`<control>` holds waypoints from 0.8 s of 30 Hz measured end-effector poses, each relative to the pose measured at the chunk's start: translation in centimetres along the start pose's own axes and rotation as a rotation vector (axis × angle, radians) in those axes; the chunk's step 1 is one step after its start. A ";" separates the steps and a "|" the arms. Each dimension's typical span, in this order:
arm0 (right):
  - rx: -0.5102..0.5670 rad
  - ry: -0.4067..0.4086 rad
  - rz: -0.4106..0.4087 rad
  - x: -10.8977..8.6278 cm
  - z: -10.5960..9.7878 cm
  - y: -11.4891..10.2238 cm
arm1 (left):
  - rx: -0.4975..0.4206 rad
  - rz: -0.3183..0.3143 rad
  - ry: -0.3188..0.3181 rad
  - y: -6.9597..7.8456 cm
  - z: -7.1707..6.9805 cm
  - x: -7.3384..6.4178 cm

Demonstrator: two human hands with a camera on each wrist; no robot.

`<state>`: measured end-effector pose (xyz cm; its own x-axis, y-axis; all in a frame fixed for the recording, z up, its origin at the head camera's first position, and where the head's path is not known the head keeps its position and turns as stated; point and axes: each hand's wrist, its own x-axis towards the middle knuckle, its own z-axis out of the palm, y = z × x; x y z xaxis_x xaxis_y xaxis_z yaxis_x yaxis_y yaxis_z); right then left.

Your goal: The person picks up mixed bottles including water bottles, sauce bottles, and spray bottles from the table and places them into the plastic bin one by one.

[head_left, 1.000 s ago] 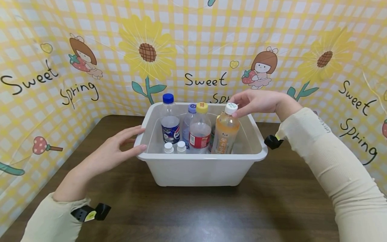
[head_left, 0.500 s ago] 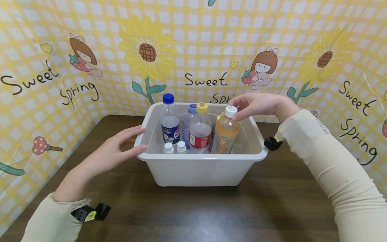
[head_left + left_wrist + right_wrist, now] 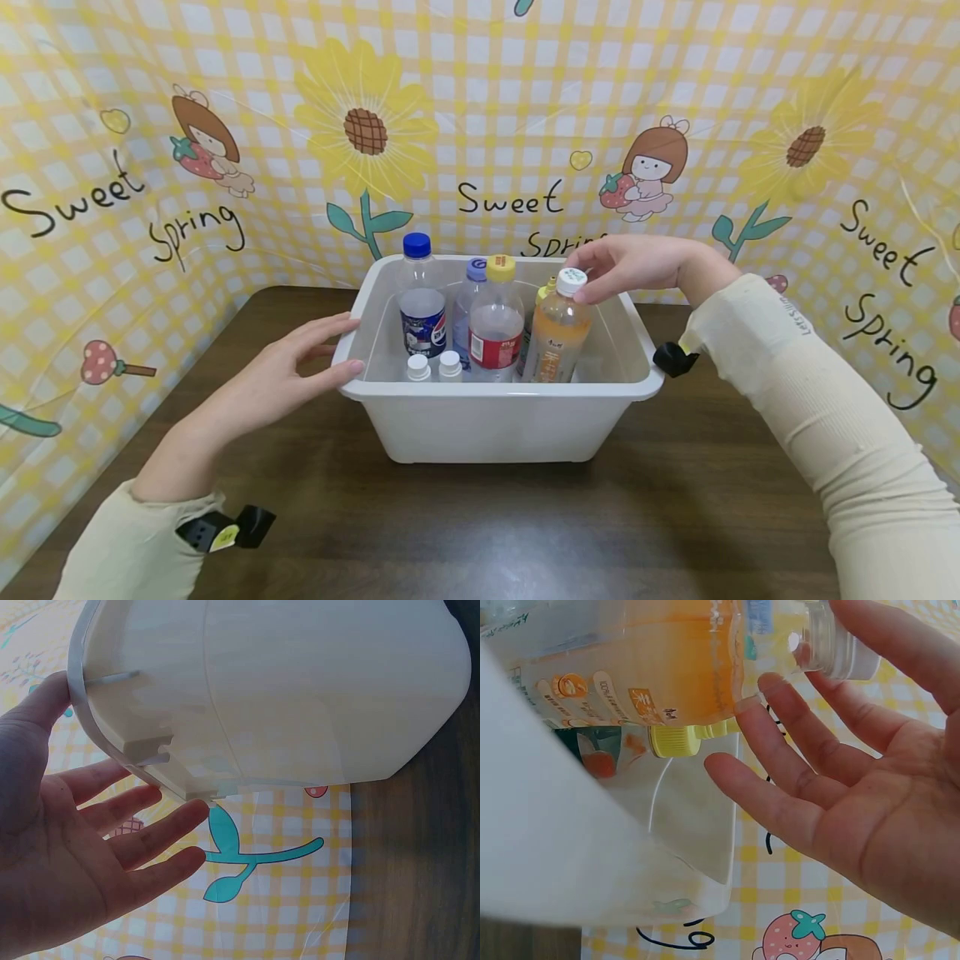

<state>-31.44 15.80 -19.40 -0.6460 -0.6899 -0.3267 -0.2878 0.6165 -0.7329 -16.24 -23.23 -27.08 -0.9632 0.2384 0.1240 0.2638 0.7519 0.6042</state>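
Observation:
My right hand (image 3: 630, 265) pinches the neck, just under the white cap, of a clear plastic drink bottle with orange liquid (image 3: 559, 329). In the right wrist view, the thumb lies at the cap and the fingers reach behind the neck of the bottle (image 3: 667, 660). It stands slightly tilted inside a white plastic tub (image 3: 495, 429), its base hidden by the front wall. My left hand (image 3: 281, 371) rests on the tub's left rim with loosely extended fingers. The left wrist view shows the thumb and fingertips at the rim (image 3: 77, 667).
Inside the tub are a blue-capped bottle (image 3: 423, 321), a yellow-capped bottle (image 3: 497, 329), a purple-capped bottle (image 3: 467, 304) and two small white-capped bottles (image 3: 418, 367). A yellow-topped container (image 3: 673, 741) is behind the orange one. Brown table (image 3: 480, 525); patterned cloth (image 3: 480, 108) behind.
The orange drink bottle has sunk a little lower in the tub, and my right hand has come down with it. My left hand has stayed on the rim.

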 end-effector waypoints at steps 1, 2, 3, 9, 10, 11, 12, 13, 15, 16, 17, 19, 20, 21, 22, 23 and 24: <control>-0.002 -0.001 0.003 0.0 0.0 0.0 | -0.002 0.000 0.000 0.0 0.0 0.0; -0.004 -0.002 0.005 0.0 0.0 0.0 | -0.004 0.001 0.001 0.0 0.0 0.0; -0.007 -0.003 0.008 0.0 0.0 0.0 | -0.005 0.002 0.000 0.0 0.0 0.0; -0.011 -0.021 0.018 0.1 0.1 0.0 | 0.001 0.000 0.000 -0.1 0.1 0.0; -0.008 -0.024 0.021 0.1 0.1 0.0 | 0.003 0.000 -0.001 -0.1 0.1 0.0; -0.006 -0.027 0.021 0.1 0.1 0.0 | 0.003 0.000 -0.001 -0.1 0.1 0.0; -0.004 -0.029 0.022 0.1 0.1 0.0 | 0.002 0.000 -0.002 -0.1 0.1 0.0; -0.003 -0.031 0.022 0.0 0.1 -0.1 | 0.002 0.000 -0.002 -0.1 0.1 0.0; -0.003 -0.034 0.022 0.1 0.1 -0.1 | 0.003 0.001 -0.001 -0.1 0.1 0.0; -0.003 -0.035 0.024 0.1 0.1 -0.1 | 0.004 0.002 0.000 -0.1 0.1 0.0; -0.006 -0.034 0.025 0.1 0.1 -0.1 | 0.005 0.003 0.001 -0.1 0.1 0.0; -0.013 -0.029 0.032 0.1 0.0 -0.1 | 0.007 0.004 0.003 -0.1 0.1 0.1; -0.018 -0.026 0.035 0.1 0.0 -0.1 | 0.007 0.005 0.004 -0.1 0.0 0.1; -0.022 -0.023 0.039 0.1 0.0 -0.1 | 0.007 0.006 0.004 -0.1 0.0 0.1; -0.024 -0.020 0.042 0.1 0.0 -0.1 | 0.006 0.005 0.004 -0.1 0.0 0.1; -0.033 -0.016 0.042 0.1 0.0 -0.1 | 0.006 0.003 0.003 -0.1 0.0 0.1; -0.036 -0.013 0.044 0.1 0.0 -0.1 | 0.005 0.002 0.003 -0.1 0.0 0.1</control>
<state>-31.49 15.63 -19.33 -0.6494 -0.6666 -0.3659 -0.2851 0.6595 -0.6955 -16.35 -23.29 -27.17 -0.9629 0.2379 0.1271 0.2656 0.7544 0.6002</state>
